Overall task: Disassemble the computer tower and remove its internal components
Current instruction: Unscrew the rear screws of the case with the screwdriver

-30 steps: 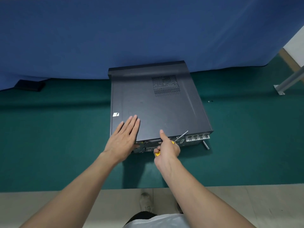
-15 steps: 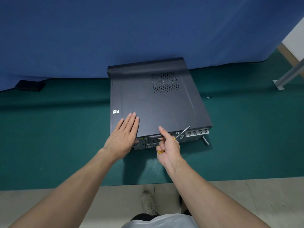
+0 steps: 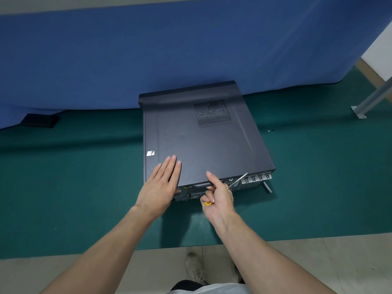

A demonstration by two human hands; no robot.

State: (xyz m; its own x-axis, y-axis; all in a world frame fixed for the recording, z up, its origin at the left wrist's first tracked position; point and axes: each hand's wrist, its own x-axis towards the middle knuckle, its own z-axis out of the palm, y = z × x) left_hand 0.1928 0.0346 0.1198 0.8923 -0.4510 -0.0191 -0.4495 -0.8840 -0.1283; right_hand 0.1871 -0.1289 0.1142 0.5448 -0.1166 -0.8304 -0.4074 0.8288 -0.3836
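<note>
Dark vented computer tower (image 3: 203, 145) lies flat; left hand (image 3: 159, 188) fingers together, right hand (image 3: 220, 201) grips screwdriver (image 3: 239, 180)

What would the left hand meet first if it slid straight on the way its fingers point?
Only bare side panel lies ahead of the left hand at first; further on, probably the vent grille.

Charcoal case on green, against blue.
The computer tower (image 3: 201, 145) is charcoal grey, with a dotted vent grid (image 3: 212, 113) and a small white sticker (image 3: 150, 153); counter (image 3: 74, 187) deep green, backdrop cloth (image 3: 148, 49) blue, screwdriver (image 3: 238, 181) yellow-handled, silver-shafted.
</note>
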